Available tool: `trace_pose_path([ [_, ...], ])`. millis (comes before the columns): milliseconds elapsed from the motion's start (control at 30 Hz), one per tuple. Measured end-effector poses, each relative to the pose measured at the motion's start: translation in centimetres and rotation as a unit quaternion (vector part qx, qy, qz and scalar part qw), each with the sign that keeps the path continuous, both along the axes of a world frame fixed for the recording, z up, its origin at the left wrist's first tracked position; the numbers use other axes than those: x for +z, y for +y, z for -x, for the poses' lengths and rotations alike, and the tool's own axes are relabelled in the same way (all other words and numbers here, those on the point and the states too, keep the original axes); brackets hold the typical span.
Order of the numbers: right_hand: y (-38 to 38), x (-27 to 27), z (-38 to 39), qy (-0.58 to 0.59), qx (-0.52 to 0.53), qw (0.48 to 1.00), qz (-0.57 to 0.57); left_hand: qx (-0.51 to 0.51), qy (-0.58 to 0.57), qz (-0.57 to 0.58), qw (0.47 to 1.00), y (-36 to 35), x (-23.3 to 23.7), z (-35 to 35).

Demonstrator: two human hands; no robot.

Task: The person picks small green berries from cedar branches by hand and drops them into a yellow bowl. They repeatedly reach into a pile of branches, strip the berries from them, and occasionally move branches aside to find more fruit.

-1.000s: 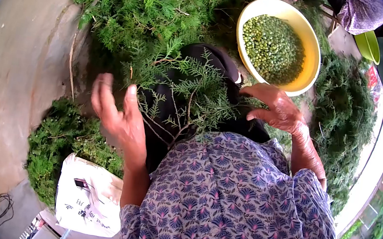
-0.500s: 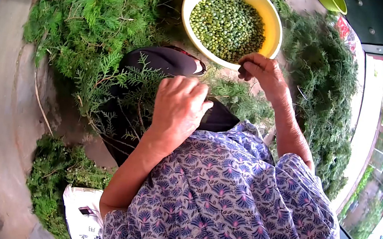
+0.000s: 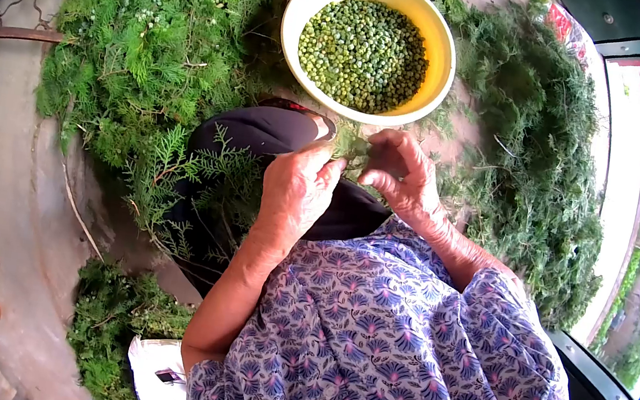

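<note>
My left hand [image 3: 296,193] is closed over my lap around an evergreen branch [image 3: 169,166], whose feathery sprays stick out to its left across my dark trousers. The part inside the fist is hidden. Close on the right is my right hand [image 3: 406,178], its thumb and fingers curved and apart, with no item visible between them. Some blurred greenery [image 3: 353,151] shows between the two hands. Just beyond them stands a yellow basin [image 3: 438,69], part filled with small round green cones [image 3: 361,54].
Cut evergreen branches [image 3: 136,51] are heaped at the left, with another pile [image 3: 524,171] at the right. A smaller heap [image 3: 115,318] lies at lower left beside a white printed bag [image 3: 157,369]. Concrete floor [image 3: 8,181] runs along the far left.
My right hand has come back from the basin's rim to beside my left hand, and its fingers have spread. My left hand stays closed over my lap. The view has shifted slightly.
</note>
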State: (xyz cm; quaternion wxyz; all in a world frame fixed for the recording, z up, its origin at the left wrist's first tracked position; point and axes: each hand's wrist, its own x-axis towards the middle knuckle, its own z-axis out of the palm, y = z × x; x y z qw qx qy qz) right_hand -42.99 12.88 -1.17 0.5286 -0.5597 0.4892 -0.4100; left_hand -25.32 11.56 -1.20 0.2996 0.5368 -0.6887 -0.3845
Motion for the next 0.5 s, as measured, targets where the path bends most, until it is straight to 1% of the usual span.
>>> trace_pose_path([
  [33,-0.4,0.3,-0.5,-0.040,0.001,0.999,-0.009,0.000,-0.003,0.003,1.000,-0.1,0.2,-0.1],
  [67,-0.8,0.3,-0.9,-0.042,0.002,0.999,-0.005,0.021,0.056,0.009,0.998,-0.1,0.3,-0.2],
  [100,-1.1,0.2,-1.1,0.007,-0.002,0.998,0.054,0.041,0.116,0.014,0.992,-0.1,0.4,-0.2],
  [133,-1.5,0.2,-1.3,0.058,-0.006,0.992,0.114,0.042,0.120,-0.026,0.991,-0.1,0.5,-0.5],
  [167,-1.9,0.3,-1.5,0.056,-0.004,0.992,0.116,0.044,0.119,-0.024,0.992,0.0,0.4,-0.6],
  [233,-2.6,0.6,-2.1,0.070,0.005,0.981,0.180,0.042,0.119,-0.010,0.992,0.0,0.2,-0.9],
  [300,-3.0,0.9,-2.5,0.072,0.005,0.981,0.180,0.054,0.126,-0.011,0.991,0.1,0.8,-0.9],
  [367,-3.4,0.5,-2.7,0.090,0.053,0.968,0.230,0.075,0.143,-0.018,0.987,0.2,1.1,-1.0],
  [400,-3.2,0.4,-2.8,0.067,0.056,0.984,0.153,0.098,0.128,0.005,0.987,0.2,1.3,-0.8],
  [500,-3.4,0.1,-3.0,0.026,0.080,0.988,0.128,0.094,0.107,0.011,0.990,0.2,1.5,-1.3],
])
